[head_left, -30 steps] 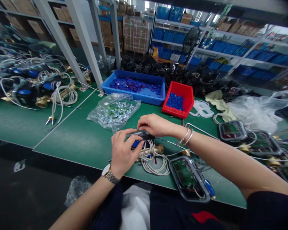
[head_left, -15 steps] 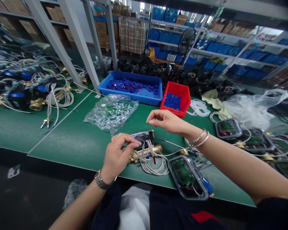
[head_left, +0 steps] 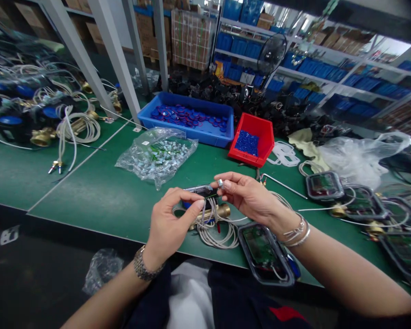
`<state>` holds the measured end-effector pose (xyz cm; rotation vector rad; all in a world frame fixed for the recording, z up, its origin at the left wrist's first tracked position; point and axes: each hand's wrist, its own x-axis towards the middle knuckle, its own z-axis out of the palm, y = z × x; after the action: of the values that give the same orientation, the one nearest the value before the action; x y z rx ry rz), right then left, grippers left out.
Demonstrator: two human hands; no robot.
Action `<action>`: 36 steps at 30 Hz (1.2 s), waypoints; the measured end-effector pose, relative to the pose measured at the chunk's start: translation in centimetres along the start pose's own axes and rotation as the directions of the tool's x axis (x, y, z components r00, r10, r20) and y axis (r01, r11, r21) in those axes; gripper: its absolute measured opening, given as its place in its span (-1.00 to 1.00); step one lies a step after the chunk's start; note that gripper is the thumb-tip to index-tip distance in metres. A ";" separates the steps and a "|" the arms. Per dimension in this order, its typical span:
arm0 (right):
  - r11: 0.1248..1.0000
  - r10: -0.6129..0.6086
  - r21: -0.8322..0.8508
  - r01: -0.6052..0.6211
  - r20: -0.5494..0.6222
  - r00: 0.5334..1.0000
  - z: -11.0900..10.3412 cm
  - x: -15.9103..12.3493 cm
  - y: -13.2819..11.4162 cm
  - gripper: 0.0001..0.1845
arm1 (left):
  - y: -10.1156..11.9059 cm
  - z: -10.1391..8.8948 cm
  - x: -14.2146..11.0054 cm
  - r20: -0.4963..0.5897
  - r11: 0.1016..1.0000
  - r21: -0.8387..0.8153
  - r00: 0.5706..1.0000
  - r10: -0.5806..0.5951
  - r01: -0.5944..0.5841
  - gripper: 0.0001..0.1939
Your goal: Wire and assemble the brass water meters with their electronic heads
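Observation:
My right hand (head_left: 250,197) pinches a small pale wire seal (head_left: 220,183) between thumb and forefinger. A thin green wire (head_left: 211,197) runs from near it toward my left hand (head_left: 169,224), whose thumb and forefinger are pressed together on the wire's end. Just below and behind the fingers lies a brass meter body (head_left: 223,210) with a dark housing, partly hidden by my hands. A coil of grey cable (head_left: 217,241) hangs round it. To its right, a clear-framed display unit (head_left: 265,253) lies tilted at the bench's front edge.
A clear bag (head_left: 147,167) of similar pale and green pieces lies beyond my left hand. Behind stand a blue bin (head_left: 192,132) of blue discs and a red bin (head_left: 250,160) of small blue parts. More display units (head_left: 325,184) with cables crowd the right; cabled meters (head_left: 43,136) fill the left.
My right hand has come down and toward my left hand, and the pale seal with its green wire now shows between them. My left hand stays close to the meter.

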<state>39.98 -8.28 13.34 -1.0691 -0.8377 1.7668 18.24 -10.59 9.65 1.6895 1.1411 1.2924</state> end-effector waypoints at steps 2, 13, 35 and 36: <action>0.999 0.039 0.028 -0.039 0.017 0.999 0.1 0.0 0.3 -0.67 | 0.4 0.2 0.0 -0.026 0.997 0.059 0.998 0.053 -0.051 -0.96; 0.995 0.073 0.056 -0.078 0.089 0.993 0.5 -0.6 1.1 -0.63 | 1.8 1.1 0.3 -0.140 0.879 0.431 0.947 0.289 -0.204 -0.90; 0.999 0.034 -0.032 -0.031 0.089 0.995 0.3 -1.0 1.3 -0.65 | 1.8 1.3 0.1 -0.092 0.833 0.485 0.932 0.351 -0.266 -0.87; 0.999 0.027 -0.039 -0.024 0.090 0.996 0.3 -1.0 1.3 -0.65 | 1.8 1.3 0.1 -0.093 0.832 0.487 0.932 0.350 -0.264 -0.87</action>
<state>39.48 -9.78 12.65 -1.0347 -0.9203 1.8384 19.87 -11.15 10.96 2.2235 1.4148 1.4714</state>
